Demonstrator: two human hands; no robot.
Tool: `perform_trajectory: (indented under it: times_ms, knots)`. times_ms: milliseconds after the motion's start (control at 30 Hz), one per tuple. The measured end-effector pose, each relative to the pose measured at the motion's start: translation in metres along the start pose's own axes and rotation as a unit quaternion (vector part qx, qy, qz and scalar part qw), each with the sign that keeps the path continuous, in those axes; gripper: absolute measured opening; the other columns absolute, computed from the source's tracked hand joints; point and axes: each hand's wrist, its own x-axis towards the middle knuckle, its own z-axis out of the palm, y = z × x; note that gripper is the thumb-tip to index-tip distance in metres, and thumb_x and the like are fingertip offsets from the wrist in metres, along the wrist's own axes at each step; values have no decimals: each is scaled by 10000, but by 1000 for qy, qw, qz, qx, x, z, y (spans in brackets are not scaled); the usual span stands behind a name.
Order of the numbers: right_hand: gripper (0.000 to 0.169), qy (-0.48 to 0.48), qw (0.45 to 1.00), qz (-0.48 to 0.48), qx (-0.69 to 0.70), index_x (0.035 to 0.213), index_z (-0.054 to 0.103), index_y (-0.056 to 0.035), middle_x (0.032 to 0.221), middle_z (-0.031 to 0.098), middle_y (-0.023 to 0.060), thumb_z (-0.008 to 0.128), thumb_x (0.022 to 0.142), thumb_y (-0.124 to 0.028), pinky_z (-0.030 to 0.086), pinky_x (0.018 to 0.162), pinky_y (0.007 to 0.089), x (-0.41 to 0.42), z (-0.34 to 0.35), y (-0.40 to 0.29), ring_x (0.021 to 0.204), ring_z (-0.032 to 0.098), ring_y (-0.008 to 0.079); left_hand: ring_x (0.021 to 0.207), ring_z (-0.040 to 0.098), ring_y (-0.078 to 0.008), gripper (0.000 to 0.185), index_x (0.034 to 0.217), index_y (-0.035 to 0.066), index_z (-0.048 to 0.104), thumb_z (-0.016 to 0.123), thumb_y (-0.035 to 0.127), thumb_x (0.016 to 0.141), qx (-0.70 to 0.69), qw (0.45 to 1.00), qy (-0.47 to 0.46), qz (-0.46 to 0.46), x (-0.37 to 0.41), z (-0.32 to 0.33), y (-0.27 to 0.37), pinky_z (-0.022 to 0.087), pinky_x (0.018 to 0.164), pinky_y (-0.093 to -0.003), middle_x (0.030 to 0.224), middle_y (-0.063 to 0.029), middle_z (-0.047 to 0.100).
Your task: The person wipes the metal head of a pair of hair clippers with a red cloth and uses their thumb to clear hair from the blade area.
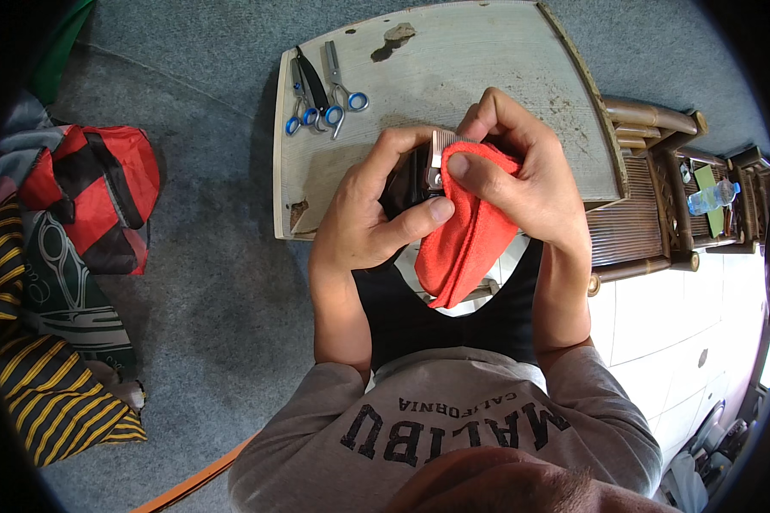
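My left hand point(372, 199) grips a black hair clipper point(405, 183) whose metal toothed blade point(437, 151) points away from me. In my right hand point(526, 173) is a folded red cloth point(468, 224), pinched between thumb and fingers against the side of the blade. The cloth's lower part hangs over my lap, and the left thumb reaches to its edge. Part of the clipper body is hidden by my left fingers and the cloth. Beyond my hands, on the pale wooden table point(462, 70), lie scissors with blue finger rings point(343, 86) and a black-handled tool, perhaps a razor point(312, 80).
Red-and-black fabric point(106, 192) and yellow-striped cloth point(64, 391) hang at the left. Bamboo furniture point(625, 211) stands to the right, with a plastic bottle point(712, 197) farther along. An orange strip point(196, 478) lies at lower left.
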Motion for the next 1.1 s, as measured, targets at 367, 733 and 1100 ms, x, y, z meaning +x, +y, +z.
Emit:
perform_trajectory:
  times_ms: [367,733,1100]
  knots:
    - [160,-1,1000,-11,4,908,545,-19,773,560,-1,674,843,-90,435,657,246,0,-2,5,738,502,56,1003,647,-161,549,1331,36,569,787,302,903,-10,1000,-2,-6,-1,0,-3,513,899,-311,1108,-82,688]
    - [101,1,1000,-17,22,910,545,-9,805,572,8,599,842,-59,440,680,239,0,-3,5,761,509,55,998,643,-149,565,1343,32,562,791,301,903,-13,1000,-6,-15,-1,1,-2,515,895,-306,1104,-81,685]
    - [92,3,1000,-11,13,898,549,-7,785,570,12,609,864,-68,437,674,248,0,-3,5,755,503,60,1008,646,-156,566,1341,30,566,789,312,904,-7,1000,-5,-13,-1,1,-1,512,906,-308,1108,-83,686]
